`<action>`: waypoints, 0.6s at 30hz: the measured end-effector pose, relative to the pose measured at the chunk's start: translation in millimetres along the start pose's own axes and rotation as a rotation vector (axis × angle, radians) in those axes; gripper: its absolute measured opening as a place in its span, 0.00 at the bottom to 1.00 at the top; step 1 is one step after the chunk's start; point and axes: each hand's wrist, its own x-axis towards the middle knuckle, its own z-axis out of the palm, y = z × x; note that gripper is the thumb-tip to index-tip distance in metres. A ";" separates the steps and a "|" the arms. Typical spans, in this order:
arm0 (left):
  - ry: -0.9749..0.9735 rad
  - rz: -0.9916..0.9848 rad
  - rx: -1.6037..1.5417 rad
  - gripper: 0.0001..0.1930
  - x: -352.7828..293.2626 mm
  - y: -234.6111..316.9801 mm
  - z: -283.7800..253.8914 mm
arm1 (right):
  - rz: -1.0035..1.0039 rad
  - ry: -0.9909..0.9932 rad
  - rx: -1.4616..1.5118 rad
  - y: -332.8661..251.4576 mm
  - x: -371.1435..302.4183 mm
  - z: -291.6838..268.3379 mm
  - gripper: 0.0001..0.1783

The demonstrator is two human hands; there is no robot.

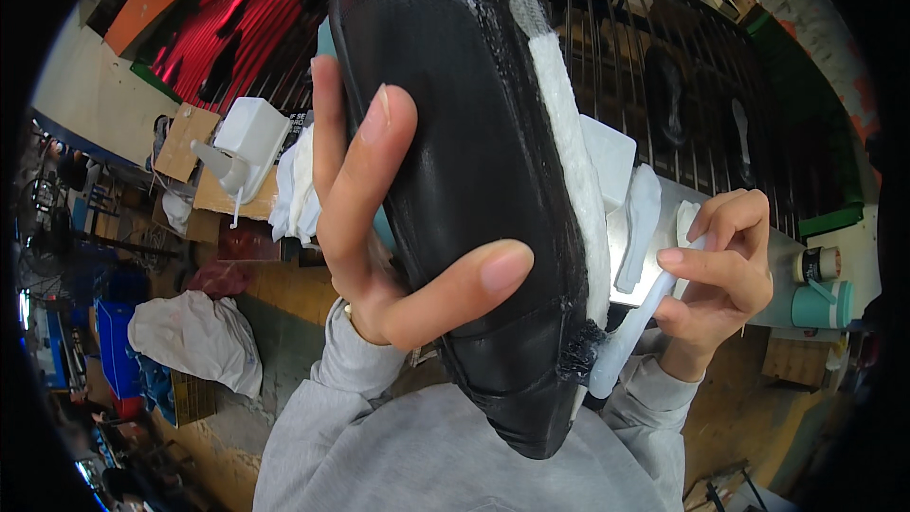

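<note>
"Firstly, how do the hands stand?"

"Apart from each other. The left hand [365, 228] is clamped on the black shoe [455, 161], thumb across its face, fingers along its left side. The right hand [725, 261], right of the shoe, pinches a pale brush [626, 351] by the handle."

"Any contact between brush and shoe?"

"Its dark bristles appear to meet the shoe's lower right edge, at the foot of a white strip [573, 142]."

"And the shoe's position?"

"Upright before the grey sweater [427, 446], narrow end down."

"What lies close by?"

"Just right of the shoe, a white box [609, 159] and a second pale handle [641, 228]. Left of it, a white bottle [254, 144]."

"Further out?"

"Behind the shoe, a barred rack [607, 14]; well to its right, a teal jug [821, 304]; to its lower left, a white sack [197, 337]."
</note>
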 end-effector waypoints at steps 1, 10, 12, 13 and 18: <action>0.002 0.001 -0.003 0.26 0.1 -0.4 1.0 | -0.004 -0.007 0.008 -0.1 -0.7 -0.6 0.26; 0.033 -0.007 0.020 0.26 -0.5 -8.2 2.0 | -0.083 -0.039 0.069 2.4 -8.7 -3.2 0.27; 0.049 -0.012 0.019 0.26 -0.1 -10.8 3.3 | -0.120 -0.071 0.076 4.2 -12.8 -7.5 0.27; 0.060 -0.017 0.024 0.26 -1.2 -13.2 3.0 | -0.142 -0.087 0.086 6.3 -14.8 -7.0 0.26; 0.041 -0.023 0.040 0.27 -4.2 -14.1 -0.9 | 0.021 -0.038 0.039 -0.1 -16.1 -2.7 0.26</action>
